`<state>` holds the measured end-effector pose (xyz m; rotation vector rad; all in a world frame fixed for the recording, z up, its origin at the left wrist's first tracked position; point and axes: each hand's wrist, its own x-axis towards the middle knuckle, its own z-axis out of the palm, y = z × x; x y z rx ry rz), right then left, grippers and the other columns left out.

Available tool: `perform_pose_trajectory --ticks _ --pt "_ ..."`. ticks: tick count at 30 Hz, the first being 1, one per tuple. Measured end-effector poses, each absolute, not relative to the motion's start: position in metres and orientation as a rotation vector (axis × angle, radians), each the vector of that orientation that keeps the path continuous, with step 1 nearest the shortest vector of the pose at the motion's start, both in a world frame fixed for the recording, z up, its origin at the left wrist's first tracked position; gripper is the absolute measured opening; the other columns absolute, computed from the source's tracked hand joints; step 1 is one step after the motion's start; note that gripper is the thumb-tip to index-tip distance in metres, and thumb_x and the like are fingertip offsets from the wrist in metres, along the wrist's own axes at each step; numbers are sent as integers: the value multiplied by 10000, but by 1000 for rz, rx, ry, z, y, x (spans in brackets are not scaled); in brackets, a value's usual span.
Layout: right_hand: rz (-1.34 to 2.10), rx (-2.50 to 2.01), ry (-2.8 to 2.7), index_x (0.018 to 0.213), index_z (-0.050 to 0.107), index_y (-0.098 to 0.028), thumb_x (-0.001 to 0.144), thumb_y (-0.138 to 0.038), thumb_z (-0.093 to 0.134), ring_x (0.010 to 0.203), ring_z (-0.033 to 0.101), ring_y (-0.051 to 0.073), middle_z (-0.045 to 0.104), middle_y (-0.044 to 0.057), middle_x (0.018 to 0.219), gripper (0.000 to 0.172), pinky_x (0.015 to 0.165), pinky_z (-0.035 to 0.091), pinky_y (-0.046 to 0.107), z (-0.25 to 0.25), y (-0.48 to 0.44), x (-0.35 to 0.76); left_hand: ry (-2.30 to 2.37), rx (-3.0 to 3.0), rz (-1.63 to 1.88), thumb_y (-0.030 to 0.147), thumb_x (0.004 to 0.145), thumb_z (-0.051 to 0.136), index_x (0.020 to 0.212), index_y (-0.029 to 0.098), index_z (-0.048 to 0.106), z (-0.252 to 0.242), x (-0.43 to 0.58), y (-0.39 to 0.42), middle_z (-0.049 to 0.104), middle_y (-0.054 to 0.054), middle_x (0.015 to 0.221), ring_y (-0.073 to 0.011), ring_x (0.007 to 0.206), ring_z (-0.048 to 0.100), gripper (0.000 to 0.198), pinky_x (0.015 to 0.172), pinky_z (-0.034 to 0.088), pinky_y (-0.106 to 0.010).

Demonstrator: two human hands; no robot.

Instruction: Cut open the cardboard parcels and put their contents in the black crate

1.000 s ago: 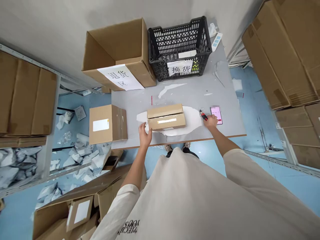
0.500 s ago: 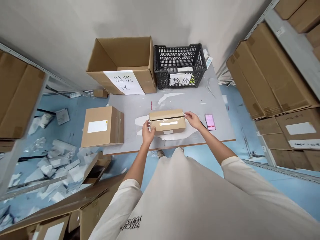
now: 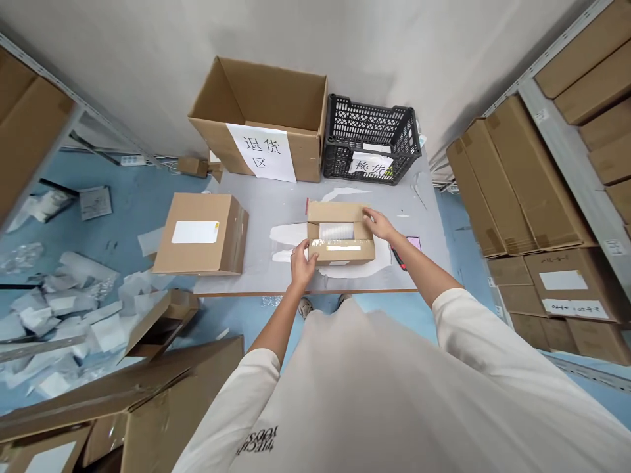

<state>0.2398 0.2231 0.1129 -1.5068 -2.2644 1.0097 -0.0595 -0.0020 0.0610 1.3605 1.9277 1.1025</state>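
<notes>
On the table (image 3: 256,282) in front of me sits a small cardboard box (image 3: 352,257) with its top flaps parted. Inside lies a white, ribbed-looking wrapped item (image 3: 336,230); what it is cannot be made out. My left hand (image 3: 303,265) grips the box's left front corner, thumb on the front flap. At the far right corner, my right hand (image 3: 377,224) has its fingers closed on the raised back flap. A red and black cutter-like tool (image 3: 398,259) lies right of the box, partly under my right forearm. Behind that forearm a phone (image 3: 413,243) is partly hidden.
A closed carton (image 3: 197,249) stands at the table's left. Along the back are a large open carton (image 3: 308,157) with a paper sign and a black plastic crate (image 3: 340,161). Shelves of boxes (image 3: 522,190) rise at right. Packing scraps (image 3: 98,322) litter the floor at left.
The small box's top has opened, showing the white item inside. My right hand has moved onto the back flap, while my left stays at the left corner. The view has shifted slightly.
</notes>
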Motion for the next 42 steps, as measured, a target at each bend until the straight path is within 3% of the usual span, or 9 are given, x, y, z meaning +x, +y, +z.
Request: perform_pose_trajectory --ticks 6,10,15,18,21,24,29,37,42 --pt "1060 -1516 -2512 1601 666 -192 1115 -511 491 1558 579 371 618 139 1716 607 1361 403 550 99 229 235 1994 1344 1067 412 1010 709 1496 248 630 79 -54 2 722 -172 1493 -409 1464 607 519 1241 446 -616" --pt "1160 -1486 -2453 1559 713 -224 1073 -596 617 1589 557 398 633 134 1702 620 1380 375 568 99 232 238 1930 1233 1214 477 1073 642 1526 246 607 96 -58 -5 773 -111 1233 -321 1257 720 510 1196 501 -521" --pt "1175 -1553 -2408 1567 689 -192 971 -695 741 1647 479 433 576 181 1741 782 1394 342 582 95 228 233 1803 1329 1046 446 1091 592 1314 270 729 105 -72 -40 773 -49 1013 -296 1097 759 315 1136 555 -505" --pt "1115 -1612 -2407 1645 592 -164 893 -754 805 1731 340 442 446 218 1826 979 1422 287 588 89 218 227 1795 1585 785 323 994 711 1316 283 744 104 -76 -55 785 -102 1261 -344 1326 695 327 1233 486 -571" --pt "1071 -1625 -2433 1704 497 -167 836 -811 835 1772 227 445 323 234 1884 1132 1435 236 604 85 207 221 1815 1795 540 246 934 779 1448 283 700 104 -76 -50 598 -171 1655 -411 1613 479 521 1308 388 -637" --pt "1060 -1698 -2454 1758 416 -163 809 -764 874 1789 145 458 230 238 1915 1213 1438 186 630 87 199 215 1796 1920 358 209 897 827 1488 268 674 104 -76 -31 444 -203 1795 -450 1712 339 614 1352 300 -690" --pt "1141 -1678 -2393 1790 390 -154 832 -611 871 1794 140 454 247 224 1913 1165 1446 185 624 97 199 219 1776 1970 268 247 848 904 1476 280 687 102 -85 -16 435 -189 1822 -484 1723 319 665 1370 256 -732" --pt "980 -1409 -2156 1760 454 -215 875 -338 649 1594 522 397 476 167 1798 915 1348 418 615 117 187 287 1763 1974 279 280 852 921 1419 299 712 100 -93 -20 437 -158 1835 -479 1707 344 605 1354 288 -728" --pt "729 -1605 -2133 1651 582 -148 891 -276 605 1576 499 408 533 220 1713 771 1356 391 614 105 170 315 1731 1983 266 327 821 945 1524 332 660 103 -97 -13 479 -173 1798 -495 1711 340 759 1364 250 -748"
